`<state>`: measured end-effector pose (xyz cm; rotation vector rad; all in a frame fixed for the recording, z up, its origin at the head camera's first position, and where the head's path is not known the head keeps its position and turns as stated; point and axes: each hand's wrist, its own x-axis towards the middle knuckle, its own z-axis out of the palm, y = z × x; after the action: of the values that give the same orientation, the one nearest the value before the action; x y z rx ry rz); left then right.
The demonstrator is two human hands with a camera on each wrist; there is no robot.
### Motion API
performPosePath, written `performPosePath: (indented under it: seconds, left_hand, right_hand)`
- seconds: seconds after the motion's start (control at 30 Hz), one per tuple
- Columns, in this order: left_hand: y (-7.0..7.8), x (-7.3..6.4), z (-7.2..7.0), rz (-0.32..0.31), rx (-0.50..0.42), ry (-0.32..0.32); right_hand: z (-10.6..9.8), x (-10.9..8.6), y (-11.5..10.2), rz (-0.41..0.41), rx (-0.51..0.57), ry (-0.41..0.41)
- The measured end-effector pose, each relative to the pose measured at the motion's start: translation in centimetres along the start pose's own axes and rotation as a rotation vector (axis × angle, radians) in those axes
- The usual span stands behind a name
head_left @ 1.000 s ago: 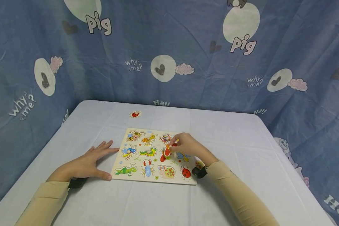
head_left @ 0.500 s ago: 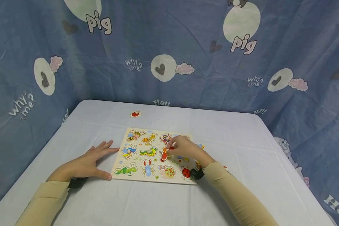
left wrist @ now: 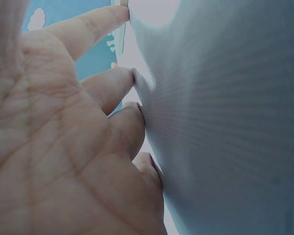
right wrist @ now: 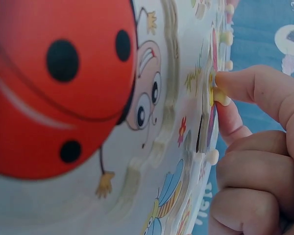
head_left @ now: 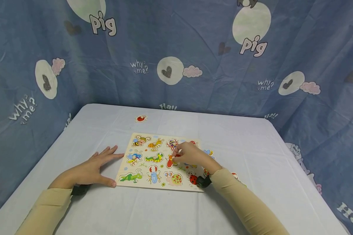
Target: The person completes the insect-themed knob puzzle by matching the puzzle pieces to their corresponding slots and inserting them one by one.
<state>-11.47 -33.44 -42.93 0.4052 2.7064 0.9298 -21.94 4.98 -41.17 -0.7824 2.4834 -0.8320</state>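
My right hand [head_left: 191, 156] pinches the small knob [right wrist: 221, 96] of a red butterfly-shaped puzzle piece [head_left: 169, 162] between thumb and index finger. The piece lies at the middle row of the wooden insect puzzle board [head_left: 170, 188]; in the right wrist view it sits slightly raised along one edge. My left hand [head_left: 91, 170] lies spread on the table at the board's left side, its index fingertip and thumb at the board's edge. In the left wrist view, the left palm [left wrist: 63, 142] shows with fingertips on the white cloth. My right hand partly hides the board's right side.
A red bug piece [head_left: 141, 118] lies behind the board on the white tablecloth [head_left: 106, 212]. More pieces, partly hidden by the right arm, lie to the right, among them a blue-winged piece [head_left: 209, 152]. A blue printed curtain [head_left: 188, 94] hangs behind the table.
My right hand has moved slightly left and down with the butterfly piece, which has gone from tilted above the board to lying nearly flat. My left hand has stayed in place.
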Motion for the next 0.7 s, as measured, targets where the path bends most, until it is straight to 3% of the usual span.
performPosePath:
  seconds: [0.7]
  left_hand:
    - [0.01, 0.03, -0.03, 0.012, 0.016, 0.004]
  right_hand:
    - [-0.06, -0.18, -0.09, -0.015, 0.005, -0.017]
